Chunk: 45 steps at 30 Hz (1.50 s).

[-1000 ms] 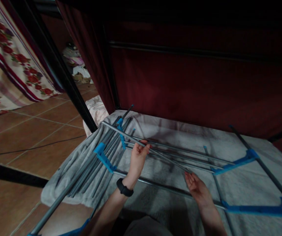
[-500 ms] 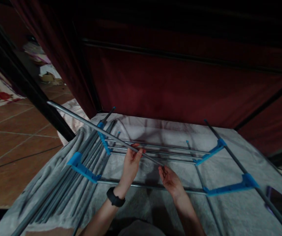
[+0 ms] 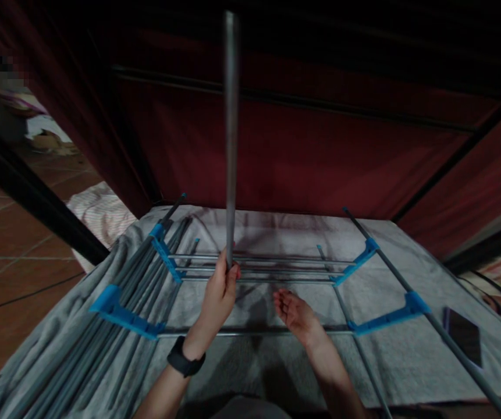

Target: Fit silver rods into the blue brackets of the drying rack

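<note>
My left hand (image 3: pixel 223 285), with a black band on its wrist, is closed around the lower end of a grey metal tube (image 3: pixel 231 134) that points up and away from me. My right hand (image 3: pixel 296 314) is off the tube, palm up, its fingers loosely curled and apart with nothing in them. Beneath both hands lies a partly assembled rack frame of thin metal crossbars (image 3: pixel 259 333) joined by blue plastic brackets. One blue bracket (image 3: pixel 123 314) is at the near left, another blue bracket (image 3: pixel 390 314) at the near right.
Several loose grey tubes (image 3: pixel 88 349) lie along the left of the grey blanket (image 3: pixel 311 378). A phone (image 3: pixel 464 337) rests at the right, beyond a long side tube. Dark red curtain (image 3: pixel 285 157) hangs behind, with dark posts at the sides and tiled floor at left.
The tube has swung from a leftward slant to nearly upright in view. My right hand has come away from its end. The view has shifted slightly right.
</note>
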Motion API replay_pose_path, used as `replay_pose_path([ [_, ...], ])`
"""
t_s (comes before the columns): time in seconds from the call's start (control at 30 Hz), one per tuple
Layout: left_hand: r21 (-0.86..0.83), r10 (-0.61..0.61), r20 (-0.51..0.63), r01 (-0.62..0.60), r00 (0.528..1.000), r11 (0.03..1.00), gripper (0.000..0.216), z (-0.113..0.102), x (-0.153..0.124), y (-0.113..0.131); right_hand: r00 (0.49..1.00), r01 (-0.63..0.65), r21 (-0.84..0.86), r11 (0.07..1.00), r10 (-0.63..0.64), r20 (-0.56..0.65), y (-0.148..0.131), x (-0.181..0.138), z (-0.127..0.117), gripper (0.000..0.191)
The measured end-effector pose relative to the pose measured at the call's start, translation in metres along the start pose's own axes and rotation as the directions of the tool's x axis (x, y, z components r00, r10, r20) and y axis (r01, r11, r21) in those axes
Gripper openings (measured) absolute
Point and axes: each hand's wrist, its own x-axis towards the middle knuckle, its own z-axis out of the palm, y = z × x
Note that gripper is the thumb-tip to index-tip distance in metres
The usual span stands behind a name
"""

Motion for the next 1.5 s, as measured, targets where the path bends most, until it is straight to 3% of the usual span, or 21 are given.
replay_pose_path([
  [0.37, 0.191, 0.164, 0.215, -0.206, 0.963, 0.960, 0.029, 0.003, -0.006, -0.004, 0.983, 0.165, 0.041, 0.985, -0.161, -0.086, -0.035, -0.009, -0.002, 0.011],
  [0.6, 0.274, 0.220, 0.306, -0.307, 0.926, 0.911, 0.030, 0.001, -0.007, -0.020, 0.963, 0.256, 0.012, 0.966, -0.254, -0.093, -0.053, -0.017, 0.003, 0.015],
  [0.9, 0.359, 0.175, 0.512, -0.395, 0.841, 0.846, 0.040, -0.003, -0.019, -0.051, 0.862, 0.506, 0.040, 0.861, -0.507, -0.002, -0.084, -0.036, 0.021, 0.019],
  [1.07, 0.363, 0.174, 0.559, -0.428, 0.810, 0.827, 0.045, -0.002, -0.022, -0.061, 0.825, 0.559, -0.064, 0.826, -0.562, -0.048, -0.085, -0.035, 0.021, 0.027],
  [1.2, 0.359, 0.190, 0.543, -0.430, 0.818, 0.828, 0.038, -0.002, -0.016, -0.059, 0.810, 0.572, -0.087, 0.815, -0.579, -0.099, -0.085, -0.027, 0.015, 0.027],
  [1.4, 0.431, 0.077, 0.505, -0.328, 0.860, 0.841, 0.029, -0.016, -0.009, -0.058, 0.793, 0.586, -0.058, 0.808, -0.587, -0.160, -0.097, -0.019, 0.006, 0.025],
  [1.5, 0.426, 0.078, 0.471, -0.305, 0.879, 0.852, 0.029, -0.024, -0.008, -0.061, 0.789, 0.593, -0.051, 0.804, -0.592, -0.163, -0.105, -0.018, 0.004, 0.025],
])
